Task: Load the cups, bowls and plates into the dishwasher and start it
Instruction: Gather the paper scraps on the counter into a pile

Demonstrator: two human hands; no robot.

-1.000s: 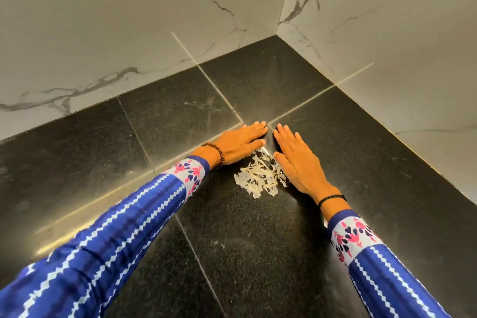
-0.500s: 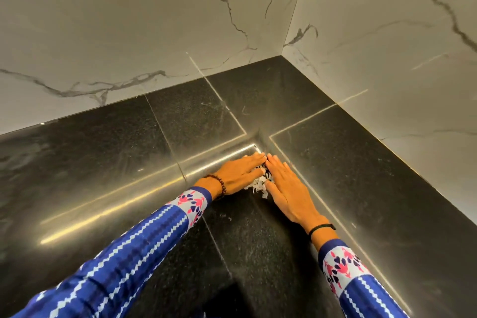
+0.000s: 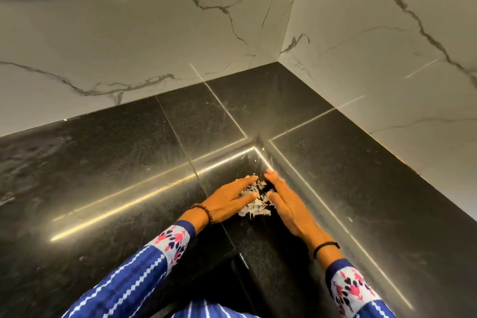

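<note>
In the corner of the black countertop [image 3: 108,162], below white marble walls [image 3: 129,33]: two hands around white scraps.
Left hand [image 3: 229,201] and right hand [image 3: 289,204], both flat, fingers extended, flank the scrap pile [image 3: 254,200], touching it. No cups, bowls, plates or dishwasher visible.

you're looking down on a black polished stone countertop [image 3: 108,162] that wraps an inside corner, its far edges meeting white veined marble walls [image 3: 129,33] at twelve and three o'clock. thin seams cut the slab into panels and bright light streaks run across it toward nine o'clock. a small heap of pale shredded scraps [image 3: 254,200] lies on it just past centre, toward five o'clock of the inner corner, with your two flat hands resting on the stone either side.
</note>
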